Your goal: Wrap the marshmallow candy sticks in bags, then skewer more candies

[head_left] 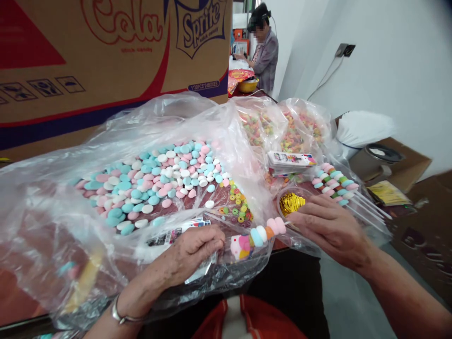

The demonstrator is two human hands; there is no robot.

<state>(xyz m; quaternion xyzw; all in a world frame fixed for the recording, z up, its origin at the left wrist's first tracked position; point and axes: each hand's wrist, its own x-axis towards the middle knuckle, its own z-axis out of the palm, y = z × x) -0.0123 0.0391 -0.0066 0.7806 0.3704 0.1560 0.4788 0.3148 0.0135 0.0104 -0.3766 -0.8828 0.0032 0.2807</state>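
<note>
My left hand [192, 252] is closed around a small clear printed wrapper [176, 234] at the front of the big plastic bag. My right hand [330, 226] pinches the stick end of a candy skewer [256, 238] strung with pink, orange, white and blue pieces and a pink-yellow figure at its tip. The skewer's tip lies next to my left hand's fingers. A large clear bag [70, 197] in front of me holds several pink, blue and white marshmallow pieces [158, 181] and some coloured ring candies [236, 205].
Finished skewers [335, 183] lie at the right beside a small cup of gold twist ties [291, 203] and a stack of printed wrappers [289, 160]. Bags of ring candy [282, 129] sit behind. A large cardboard box [106, 61] stands at the back left. Another person [263, 52] works further back.
</note>
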